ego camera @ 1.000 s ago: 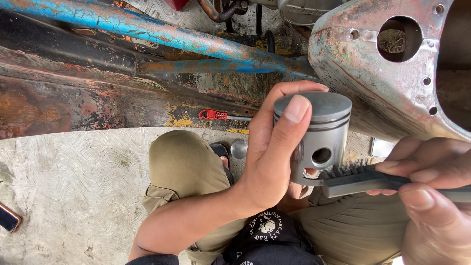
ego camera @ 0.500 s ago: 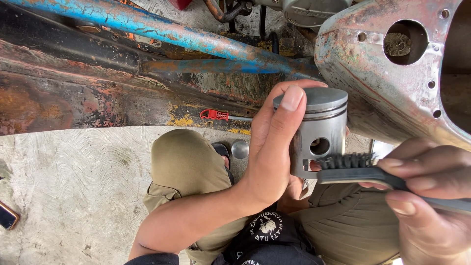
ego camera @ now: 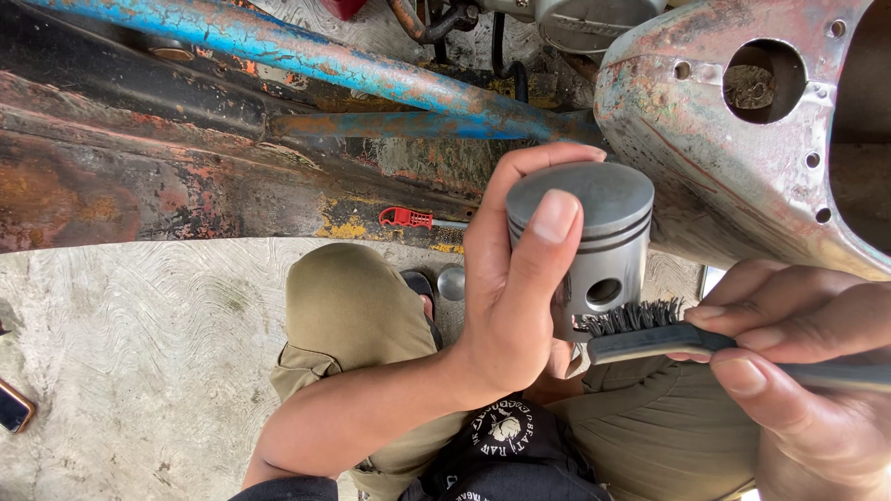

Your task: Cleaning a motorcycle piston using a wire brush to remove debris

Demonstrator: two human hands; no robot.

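My left hand (ego camera: 515,288) grips a grey metal piston (ego camera: 594,232), thumb across its ringed crown, pin hole facing me. My right hand (ego camera: 798,362) holds a black wire brush (ego camera: 650,329) by its handle. The bristles press against the piston's lower skirt just under the pin hole. Both hands hover over my knees in khaki trousers (ego camera: 348,315).
A rusty blue frame tube (ego camera: 306,56) and corroded metal floor panel (ego camera: 139,176) run across the top. A worn curved body panel (ego camera: 742,167) with a round hole sits at upper right. A red-handled tool (ego camera: 408,218) lies by the panel. A phone (ego camera: 14,408) lies on the concrete at left.
The piston and my left hand have shifted slightly, and the brush has moved along the piston's skirt below the pin hole. The view has drifted a little.
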